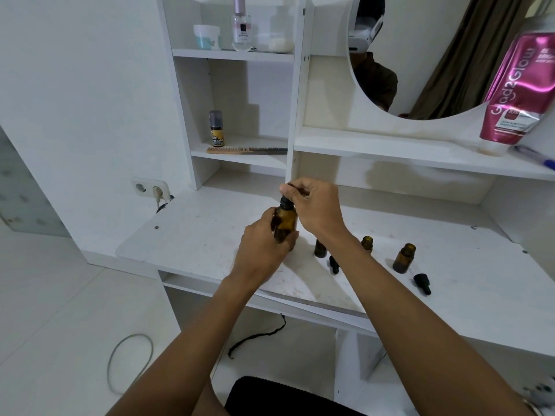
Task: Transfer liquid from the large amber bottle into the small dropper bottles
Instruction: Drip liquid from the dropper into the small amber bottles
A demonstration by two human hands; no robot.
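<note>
The large amber bottle [284,223] stands upright over the white desk [198,232], my left hand [264,250] wrapped around its body. At its top, my right hand [312,207] pinches the black dropper cap [284,202]. To the right stand three small amber bottles with no caps: one [320,247] partly behind my right forearm, one [367,243] in the middle, one [404,258] furthest right. Two black dropper caps lie on the desk, one [334,264] beside my forearm, the other [422,284] near the front.
Shelves behind hold a comb [246,150], a small yellow-labelled bottle [216,129], a jar [206,36] and a clear bottle [242,28]. A pink tube [516,88] leans at the right by a round mirror [420,55]. A wall socket [150,187] sits left of the desk.
</note>
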